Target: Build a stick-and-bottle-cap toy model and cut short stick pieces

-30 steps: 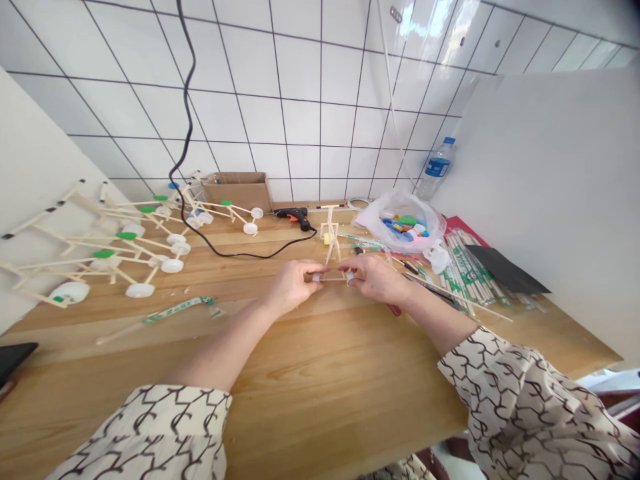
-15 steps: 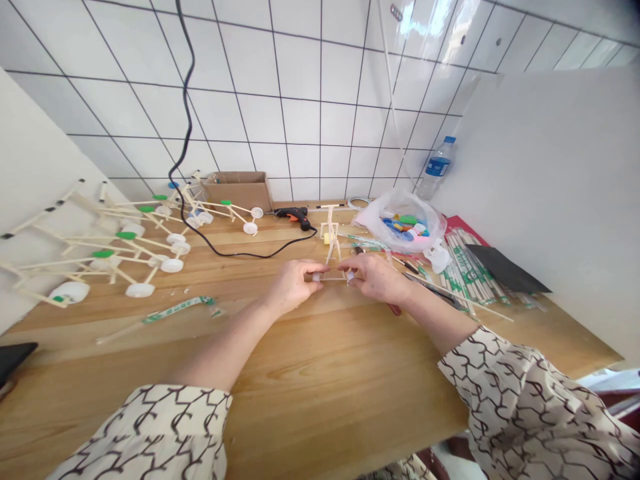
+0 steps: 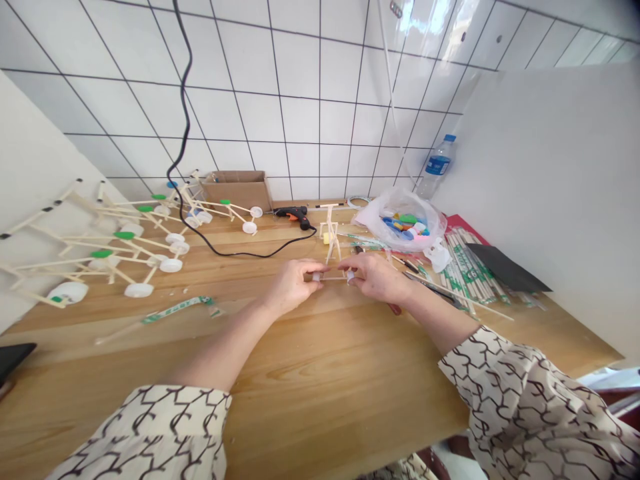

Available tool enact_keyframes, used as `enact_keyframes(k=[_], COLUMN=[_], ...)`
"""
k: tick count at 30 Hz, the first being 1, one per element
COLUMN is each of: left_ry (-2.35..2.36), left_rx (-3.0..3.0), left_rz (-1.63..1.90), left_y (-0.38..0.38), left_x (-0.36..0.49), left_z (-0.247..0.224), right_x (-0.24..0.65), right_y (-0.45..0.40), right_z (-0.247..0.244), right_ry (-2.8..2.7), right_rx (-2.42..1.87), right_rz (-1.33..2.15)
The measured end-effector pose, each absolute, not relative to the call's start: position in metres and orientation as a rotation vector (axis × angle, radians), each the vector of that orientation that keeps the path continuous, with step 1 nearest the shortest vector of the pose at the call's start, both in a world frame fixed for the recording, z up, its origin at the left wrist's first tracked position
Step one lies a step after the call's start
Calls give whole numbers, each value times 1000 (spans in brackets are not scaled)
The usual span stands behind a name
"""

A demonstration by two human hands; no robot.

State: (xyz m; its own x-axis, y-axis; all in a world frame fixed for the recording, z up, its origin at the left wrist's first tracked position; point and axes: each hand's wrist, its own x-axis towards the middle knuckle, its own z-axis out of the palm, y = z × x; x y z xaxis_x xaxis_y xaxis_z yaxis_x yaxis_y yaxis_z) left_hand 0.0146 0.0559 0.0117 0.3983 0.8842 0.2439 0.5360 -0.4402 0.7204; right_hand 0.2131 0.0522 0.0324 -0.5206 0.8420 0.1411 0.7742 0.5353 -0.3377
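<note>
A small pale stick-built tricycle model (image 3: 330, 230) stands on the table in front of me. A thin stick axle (image 3: 333, 279) runs across its near end. My left hand (image 3: 293, 287) pinches a small white wheel (image 3: 316, 276) at the axle's left end. On the right end, my right hand (image 3: 377, 277) has its thumb and fingers closed on a matching white wheel (image 3: 351, 275). My fingers cover part of both wheels. A small yellow piece (image 3: 327, 238) shows beside the model's upright sticks.
Finished-looking stick tricycles (image 3: 137, 267) crowd the left side. A hot glue gun (image 3: 295, 215) lies near a cardboard box (image 3: 237, 191), its black cord (image 3: 235, 255) trailing across. To the right are a plastic bag of coloured caps (image 3: 405, 220), wrapped sticks (image 3: 463, 267) and a water bottle (image 3: 439, 165).
</note>
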Motion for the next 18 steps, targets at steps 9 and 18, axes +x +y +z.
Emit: enact_keyframes(k=[9, 18], left_ry=[1188, 1202], left_rx=[2128, 2114], left_rz=[865, 859], left_y=[56, 56], left_x=[14, 15], left_z=[10, 11], right_x=[214, 215], right_y=[52, 54], right_z=[32, 29], right_ry=[-2502, -2492], right_rx=[-1333, -1290], right_rz=[351, 343])
